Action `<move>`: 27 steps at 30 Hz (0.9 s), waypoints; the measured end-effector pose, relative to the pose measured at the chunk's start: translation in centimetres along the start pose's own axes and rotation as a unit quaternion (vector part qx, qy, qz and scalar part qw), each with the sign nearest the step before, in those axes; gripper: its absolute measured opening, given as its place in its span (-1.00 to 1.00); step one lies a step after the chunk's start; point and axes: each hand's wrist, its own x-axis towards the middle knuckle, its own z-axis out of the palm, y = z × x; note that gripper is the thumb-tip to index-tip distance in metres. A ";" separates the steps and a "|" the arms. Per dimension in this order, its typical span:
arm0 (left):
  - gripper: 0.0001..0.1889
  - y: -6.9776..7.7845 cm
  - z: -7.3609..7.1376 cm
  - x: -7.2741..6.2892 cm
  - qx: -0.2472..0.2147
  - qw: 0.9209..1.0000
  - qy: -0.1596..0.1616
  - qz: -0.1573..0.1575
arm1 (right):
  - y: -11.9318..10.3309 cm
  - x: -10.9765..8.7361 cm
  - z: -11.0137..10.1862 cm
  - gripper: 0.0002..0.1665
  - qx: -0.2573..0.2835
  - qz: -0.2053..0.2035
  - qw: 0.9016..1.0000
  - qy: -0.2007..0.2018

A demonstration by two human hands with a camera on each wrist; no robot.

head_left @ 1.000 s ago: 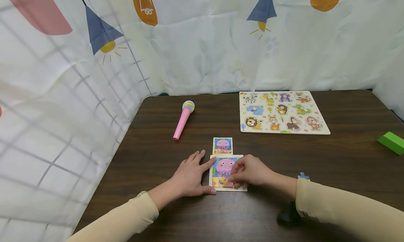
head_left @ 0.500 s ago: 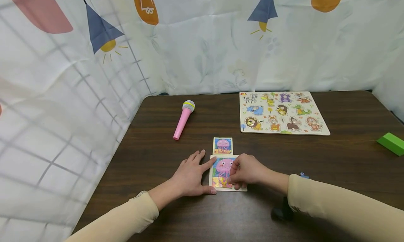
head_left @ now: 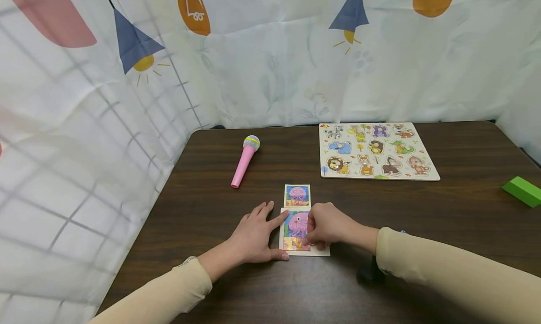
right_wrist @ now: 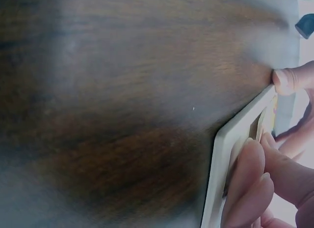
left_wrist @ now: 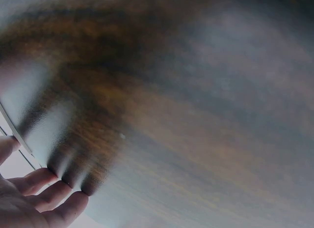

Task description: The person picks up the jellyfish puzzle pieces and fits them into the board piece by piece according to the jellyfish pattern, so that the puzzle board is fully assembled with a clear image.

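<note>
A small jigsaw board with a pink jellyfish picture lies flat on the dark wooden table. My left hand is spread beside it, index fingertip on its left edge and thumb at the lower left corner. Over the board's right part, my right hand has curled fingers, with thumb and forefinger at a puzzle piece in the bottom row. In the right wrist view a dark gap shows between that piece and the frame. The right hand hides the lower right of the picture. A small jellyfish picture card touches the board's top edge.
A pink toy microphone lies at the back left. At the back right is an animal puzzle board, with a green block by the right edge. A blue bit peeks out behind the right sleeve.
My right hand has shifted slightly left over the board, and a tilted piece in the bottom row now lies flatter. The right sleeve now covers most of the blue bit. My left hand stays put.
</note>
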 end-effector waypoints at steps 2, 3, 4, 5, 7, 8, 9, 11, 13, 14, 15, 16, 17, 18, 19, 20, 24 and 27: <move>0.03 0.0 0.0 -0.1 -0.003 1.000 0.004 0.001 | 0.0 0.1 0.1 -0.61 -0.014 0.000 1.000 0.003; 0.02 0.0 0.0 -0.1 -0.003 1.000 0.004 0.000 | 0.0 0.1 0.2 -0.61 -0.020 0.002 1.000 0.005; 0.02 0.0 0.1 -0.1 -0.004 1.000 0.004 0.000 | 0.0 0.2 0.3 -0.60 -0.022 0.004 1.000 0.006; 0.02 0.0 0.1 -0.1 -0.005 1.000 0.004 0.000 | 0.0 0.3 0.4 -0.60 -0.027 0.006 1.000 0.007; 0.02 0.0 0.1 -0.1 -0.005 1.000 0.004 0.000 | 0.1 0.3 0.4 -0.59 -0.033 0.010 0.999 0.007; 0.02 0.0 0.1 -0.1 -0.005 1.000 0.003 -0.001 | 0.1 0.3 0.4 -0.59 -0.034 0.013 0.999 0.006; 0.02 0.0 0.1 -0.1 -0.004 1.000 0.003 0.000 | 0.1 0.3 0.4 -0.60 -0.033 0.014 0.999 0.004; 0.02 0.0 0.1 -0.1 -0.004 1.000 0.002 0.000 | 0.1 0.4 0.4 -0.60 -0.035 0.014 0.999 0.000; 0.02 0.0 0.1 -0.1 -0.002 1.000 0.001 0.000 | 0.1 0.4 0.3 -0.59 -0.041 0.014 0.999 0.000; 0.02 0.0 0.1 0.0 0.000 1.000 0.000 0.000 | 0.1 0.5 0.3 -0.58 -0.046 0.014 0.999 0.001; 0.02 0.0 0.1 0.0 0.001 1.000 0.000 0.000 | 0.0 0.6 0.4 -0.57 -0.050 0.015 0.999 0.002; 0.02 0.0 0.0 0.0 0.001 1.000 -0.001 0.000 | 0.0 0.7 0.4 -0.56 -0.054 0.017 0.998 0.003; 0.02 0.0 0.0 0.0 0.002 1.000 -0.001 0.000 | -0.1 0.8 0.4 -0.55 -0.060 0.020 0.998 0.004; 0.02 0.0 0.0 0.0 0.002 1.000 -0.002 0.000 | -0.1 1.0 0.5 -0.55 -0.064 0.024 0.998 0.006; 0.02 0.0 0.0 0.0 0.003 1.000 -0.002 0.000 | -0.2 1.1 0.6 -0.54 -0.069 0.029 0.997 0.006; 0.02 0.0 0.0 0.0 0.003 1.000 -0.002 0.000 | -0.2 1.2 0.7 -0.54 -0.073 0.032 0.997 0.007; 0.02 0.0 0.0 0.0 0.002 1.000 0.000 0.000 | -0.5 1.5 0.9 -0.54 -0.095 0.036 0.995 0.012; 0.02 0.0 0.0 -0.1 0.001 1.000 0.002 0.000 | -0.6 1.5 0.9 -0.53 -0.101 0.033 0.994 0.015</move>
